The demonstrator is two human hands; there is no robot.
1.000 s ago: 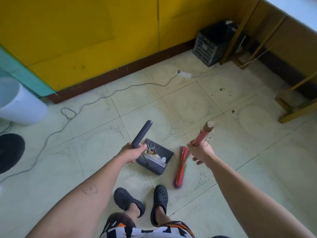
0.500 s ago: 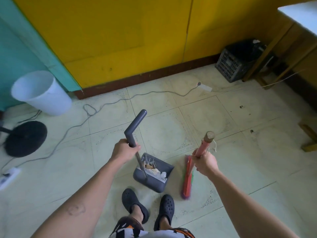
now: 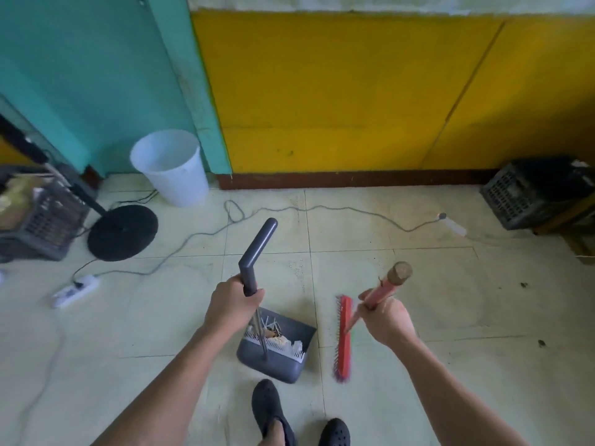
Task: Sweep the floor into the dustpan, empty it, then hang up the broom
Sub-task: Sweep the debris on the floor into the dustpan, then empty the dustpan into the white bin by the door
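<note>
My left hand (image 3: 232, 309) grips the grey upright handle (image 3: 256, 252) of the dark grey dustpan (image 3: 280, 355), which hangs just above the tiles and holds paper scraps and debris. My right hand (image 3: 384, 320) is closed around the red broom handle (image 3: 388, 284) near its wooden top end. The red broom head (image 3: 344, 336) hangs to the right of the dustpan, apart from it. A white bin (image 3: 170, 167) stands upright ahead to the left, against the teal wall.
A grey cable (image 3: 338, 209) runs across the floor to a white power strip (image 3: 75, 290). A black round stand base (image 3: 122, 232) and a crate (image 3: 38, 217) sit at left, a black crate (image 3: 531, 194) at right. Dirt specks (image 3: 523, 284) lie right. My feet (image 3: 270, 410) are below.
The view has swung left and tilted up, bringing the white bin closer to centre. Both hands keep their grips, and the dustpan and broom travel with me.
</note>
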